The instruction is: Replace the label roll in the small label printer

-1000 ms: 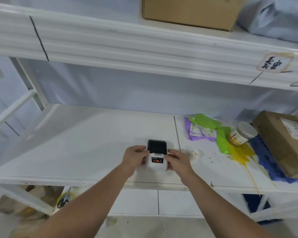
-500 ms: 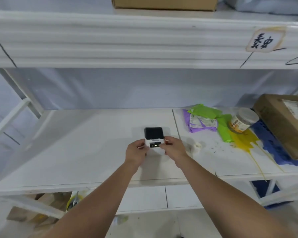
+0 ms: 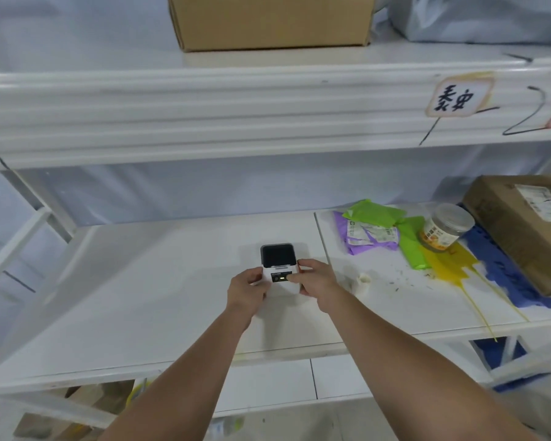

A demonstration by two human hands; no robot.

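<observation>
A small white label printer point(image 3: 279, 265) with a dark lid stands on the white shelf point(image 3: 140, 297), near its middle. A small light glows on its front panel. My left hand point(image 3: 247, 289) grips the printer's left side. My right hand point(image 3: 315, 278) grips its right side, fingertips on the front panel. The lid looks closed. A small white roll point(image 3: 364, 278) lies on the shelf just right of my right hand.
Right of the printer lie purple and green mailer bags point(image 3: 376, 230), a plastic jar point(image 3: 446, 227), yellow and blue sheets point(image 3: 497, 268) and a cardboard box point(image 3: 528, 230). A second cardboard box point(image 3: 268, 22) sits on the upper shelf, whose edge overhangs.
The printer's panel light has gone from red to green. My hands stay on both sides of the printer. My head has shifted, so the view now shows more of the upper shelf.
</observation>
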